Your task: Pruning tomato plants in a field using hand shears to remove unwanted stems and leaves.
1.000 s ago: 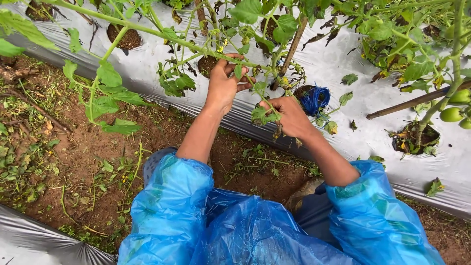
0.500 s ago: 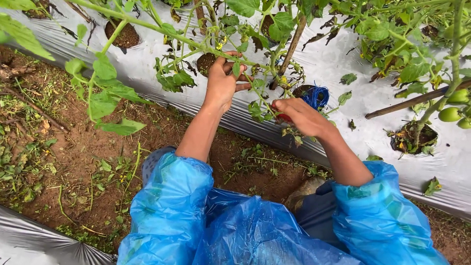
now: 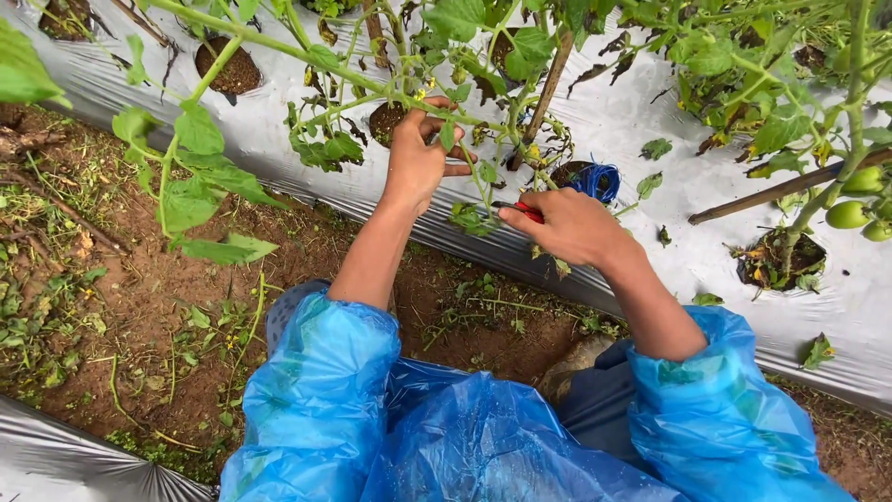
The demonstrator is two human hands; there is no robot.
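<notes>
— Over on the left, what's your hand doing?

— Beyond the bare soil [image 3: 139,307], my left hand [image 3: 418,158] reaches up from its blue raincoat sleeve [image 3: 316,390], forearm bare, fingers curled shut around a thin green tomato stem [image 3: 279,46] that slants over the silver plastic mulch [image 3: 632,121].

— How does the stem look?

— Slender, pale green, leafy, with small yellow flowers near my fingers. It runs from the upper left down to my grip, above a planting hole [image 3: 386,121].

— And further right?

— My right hand [image 3: 576,228] is lower, wrist bent, closed on a small red-handled tool [image 3: 525,212]; only its tip shows. Just behind it lies a coil of blue string [image 3: 595,178]. Far right, green tomatoes [image 3: 850,212] hang by a wooden stake [image 3: 780,191].
</notes>
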